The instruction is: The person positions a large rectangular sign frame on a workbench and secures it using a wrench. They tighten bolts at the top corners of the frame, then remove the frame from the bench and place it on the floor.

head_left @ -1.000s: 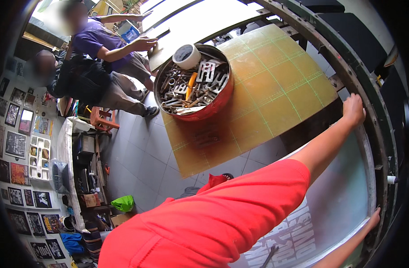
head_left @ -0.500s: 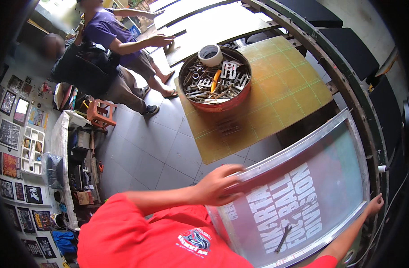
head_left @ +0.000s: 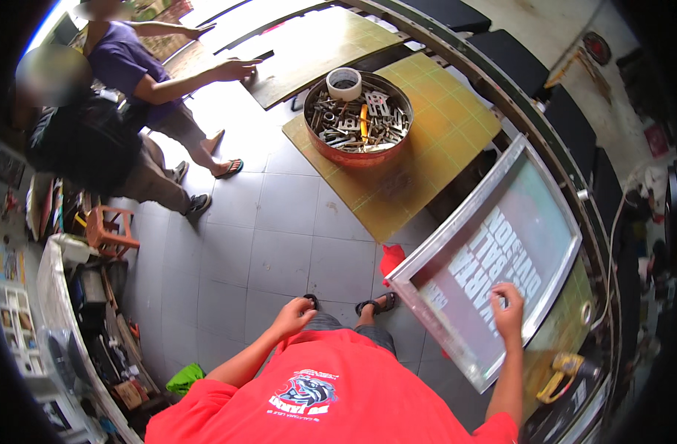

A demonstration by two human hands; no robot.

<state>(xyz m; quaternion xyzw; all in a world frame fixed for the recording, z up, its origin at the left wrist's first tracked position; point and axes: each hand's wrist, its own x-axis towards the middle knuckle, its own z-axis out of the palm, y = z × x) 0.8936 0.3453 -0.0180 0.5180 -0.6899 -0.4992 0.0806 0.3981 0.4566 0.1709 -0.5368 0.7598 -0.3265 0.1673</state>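
1. The silk-screen frame (head_left: pixel 549 222) is at the person's right side. One corner sticks out past the yellow-green board (head_left: pixel 567 329) under it, maybe because the frame is wider than the board.
2. The right hand (head_left: pixel 508 307) is over the near part of the frame, its finger and thumb curled close together. I cannot tell if it pinches something small or touches the mesh.
3. The left hand (head_left: pixel 294 320) is near the tummy, well apart from the frame. Its fingers are bent, and I cannot tell if they hold anything.
4. The round red tin (head_left: pixel 359 157) sits on another gridded board (head_left: pixel 449 96). It probably keeps the loose metal bits together.
5. The tape roll (head_left: pixel 343 95) lies on that pile, perhaps to be easy to grab.
6. A yellow and black power tool (head_left: pixel 567 364) lies just beside the frame.
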